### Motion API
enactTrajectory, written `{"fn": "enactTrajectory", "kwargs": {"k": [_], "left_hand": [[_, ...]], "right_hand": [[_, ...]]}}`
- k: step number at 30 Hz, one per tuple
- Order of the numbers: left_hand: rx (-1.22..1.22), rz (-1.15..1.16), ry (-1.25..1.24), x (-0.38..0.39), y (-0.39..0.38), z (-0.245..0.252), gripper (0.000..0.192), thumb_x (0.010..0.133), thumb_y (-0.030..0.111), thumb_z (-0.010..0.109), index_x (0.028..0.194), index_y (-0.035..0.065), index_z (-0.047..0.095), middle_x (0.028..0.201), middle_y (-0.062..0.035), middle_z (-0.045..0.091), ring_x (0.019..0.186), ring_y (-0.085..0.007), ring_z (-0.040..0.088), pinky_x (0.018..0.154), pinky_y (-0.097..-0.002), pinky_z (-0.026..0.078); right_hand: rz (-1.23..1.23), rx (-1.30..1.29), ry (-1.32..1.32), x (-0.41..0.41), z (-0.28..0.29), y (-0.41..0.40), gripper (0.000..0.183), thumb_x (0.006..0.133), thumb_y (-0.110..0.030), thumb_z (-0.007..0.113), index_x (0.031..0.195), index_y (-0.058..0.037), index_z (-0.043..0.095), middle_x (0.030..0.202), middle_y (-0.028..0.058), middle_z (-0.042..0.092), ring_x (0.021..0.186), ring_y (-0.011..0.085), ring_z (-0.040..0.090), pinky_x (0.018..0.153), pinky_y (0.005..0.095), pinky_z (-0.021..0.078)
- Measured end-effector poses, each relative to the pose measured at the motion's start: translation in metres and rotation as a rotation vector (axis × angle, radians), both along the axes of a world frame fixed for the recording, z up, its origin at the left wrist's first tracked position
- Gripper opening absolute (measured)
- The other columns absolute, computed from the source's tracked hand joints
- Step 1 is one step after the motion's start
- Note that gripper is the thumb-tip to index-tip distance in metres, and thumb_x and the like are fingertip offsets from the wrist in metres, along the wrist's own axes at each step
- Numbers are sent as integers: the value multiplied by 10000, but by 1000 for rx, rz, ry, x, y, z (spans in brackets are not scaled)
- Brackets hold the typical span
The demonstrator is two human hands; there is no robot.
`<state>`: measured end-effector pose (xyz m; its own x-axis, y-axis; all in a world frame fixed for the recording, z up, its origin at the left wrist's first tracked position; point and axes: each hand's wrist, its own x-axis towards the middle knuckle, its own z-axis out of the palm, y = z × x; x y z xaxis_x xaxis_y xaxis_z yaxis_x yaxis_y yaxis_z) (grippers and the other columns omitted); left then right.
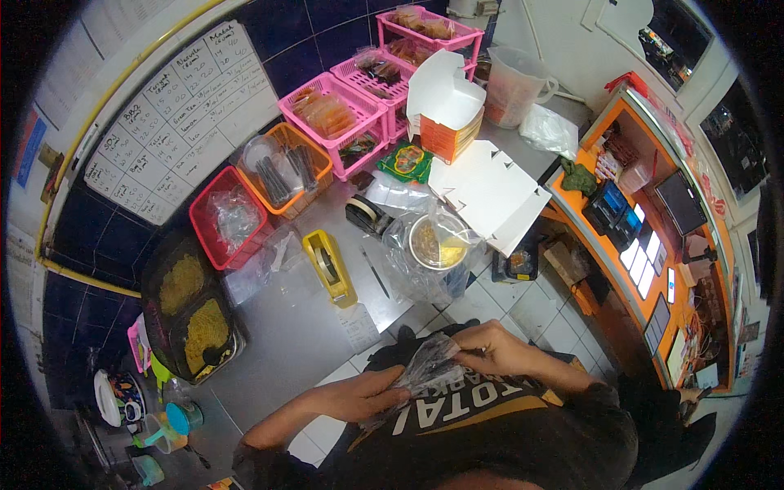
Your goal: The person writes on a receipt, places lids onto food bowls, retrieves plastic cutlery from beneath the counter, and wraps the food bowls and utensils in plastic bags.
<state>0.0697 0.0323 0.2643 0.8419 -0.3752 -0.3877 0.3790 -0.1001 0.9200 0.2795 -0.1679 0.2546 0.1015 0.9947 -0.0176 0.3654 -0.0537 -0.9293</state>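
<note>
In front of my chest, my left hand [361, 394] and my right hand [495, 349] hold a crumpled clear plastic bag [425, 370] between them. The right fingers pinch its upper end, while the left fingers grip its lower side. Beyond them, at the counter edge, a round tub of food [432, 245] stands inside an open clear plastic bag [410, 278]; a yellow portion shows in the tub. To its left lie a pen [375, 272], a yellow tape dispenser [331, 269] and a paper slip with writing [357, 327]. A black tape dispenser [369, 217] sits behind the pen.
White folded cardboard [490, 190] and an open orange takeaway box [450, 131] are at the back right. Red [202, 229] and orange [324, 171] baskets and pink racks [334, 144] line the wall. A black two-part food container [156, 294] stands left on the metal counter [275, 337].
</note>
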Motion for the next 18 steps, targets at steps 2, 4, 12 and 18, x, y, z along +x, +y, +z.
{"fn": "enactTrajectory", "kwargs": {"k": [2, 4, 12, 18], "left_hand": [[-25, -30, -46, -4, 0, -5, 408, 1044, 382, 426, 1188, 0, 442, 942, -140, 600, 855, -198, 558, 749, -355, 453], [16, -81, -28, -2, 3, 2, 406, 1034, 373, 456, 1196, 1, 441, 947, -143, 603, 857, -204, 566, 748, -359, 456], [53, -128, 23, -9, 13, 36, 384, 990, 284, 550, 1236, 13, 433, 965, -166, 630, 844, -246, 613, 719, -382, 468], [130, -111, 31, -12, 12, 52, 313, 970, 185, 564, 1221, 22, 474, 873, -119, 641, 757, -214, 615, 671, -347, 468]], "right_hand": [[59, 39, -19, 3, -2, 6, 92, 866, -47, 672, 901, 38, 661, 773, 187, 648, 672, 320, 649, 611, 388, 500], [106, 74, -38, 5, 2, 11, 93, 870, -52, 663, 884, 40, 655, 769, 195, 641, 657, 334, 634, 596, 401, 489], [246, 274, -384, -5, 29, -5, 116, 800, -59, 664, 818, 28, 589, 720, 132, 566, 650, 291, 602, 575, 397, 502], [325, 472, -530, 4, 35, -12, 252, 702, -88, 673, 902, 47, 600, 843, 142, 617, 763, 266, 635, 596, 347, 538]]}}
